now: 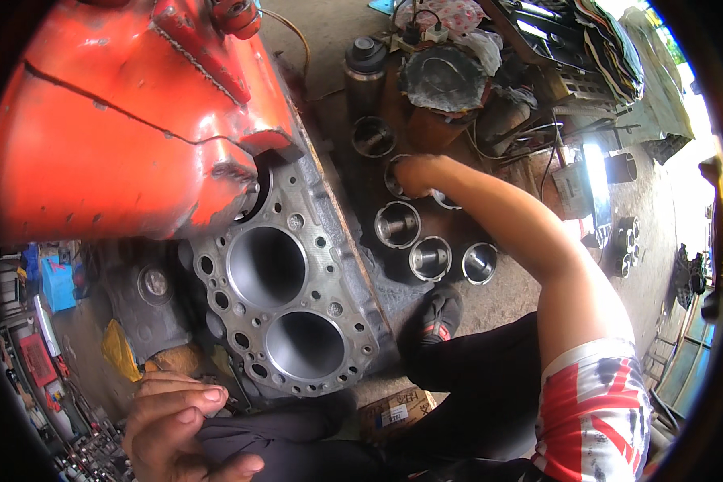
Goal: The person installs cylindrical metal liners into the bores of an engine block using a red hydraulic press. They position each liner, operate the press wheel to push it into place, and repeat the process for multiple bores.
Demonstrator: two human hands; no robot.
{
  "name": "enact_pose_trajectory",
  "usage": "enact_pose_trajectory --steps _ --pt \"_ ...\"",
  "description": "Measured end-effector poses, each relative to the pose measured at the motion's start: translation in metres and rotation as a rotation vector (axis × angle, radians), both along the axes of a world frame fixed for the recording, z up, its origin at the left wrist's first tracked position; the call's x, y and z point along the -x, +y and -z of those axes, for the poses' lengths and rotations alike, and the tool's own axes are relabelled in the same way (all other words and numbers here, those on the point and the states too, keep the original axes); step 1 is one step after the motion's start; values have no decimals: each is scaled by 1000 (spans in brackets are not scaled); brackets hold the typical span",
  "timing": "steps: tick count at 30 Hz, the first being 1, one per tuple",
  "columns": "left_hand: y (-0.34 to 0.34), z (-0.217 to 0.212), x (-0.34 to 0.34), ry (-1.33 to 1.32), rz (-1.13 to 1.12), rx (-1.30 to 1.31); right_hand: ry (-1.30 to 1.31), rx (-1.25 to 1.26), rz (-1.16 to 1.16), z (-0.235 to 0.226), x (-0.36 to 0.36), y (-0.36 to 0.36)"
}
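Observation:
My right hand [418,175] reaches out to a piston [394,178] on the floor; its fingers are closed at the rim and partly hidden. Around it stand more metal pistons, open end up: one farther away [373,137], one nearer [397,224], then another [430,259] and one to the right [479,263]. Part of a further piston [446,199] shows beneath my forearm. My left hand [173,426] hovers at the lower left over my leg, fingers apart and loosely bent, holding nothing. In front of me lies a grey engine block [297,241] with large round cylinder bores.
A big red metal housing [136,145] overhangs the block's far end. Beyond the pistons are a dark bottle [365,68] and a round grimy-topped container [443,76]. Tools [44,353] crowd the left side. A cardboard box [395,411] lies near my legs.

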State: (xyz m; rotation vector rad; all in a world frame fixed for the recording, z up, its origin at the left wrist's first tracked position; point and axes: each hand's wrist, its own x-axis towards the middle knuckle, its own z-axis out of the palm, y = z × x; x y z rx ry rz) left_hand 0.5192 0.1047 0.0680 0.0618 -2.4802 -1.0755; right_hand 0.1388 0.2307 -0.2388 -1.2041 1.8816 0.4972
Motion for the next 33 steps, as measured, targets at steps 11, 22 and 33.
enact_pose_trajectory --steps 11,22,33 --pt "-3 19 -4 -20 -172 33 77 91 -234 13 12 1" --pt "24 4 8 42 -127 100 -413 451 368 -269 -41 60" --pt "61 35 1 -48 25 98 -67 356 -108 -303 -234 23"
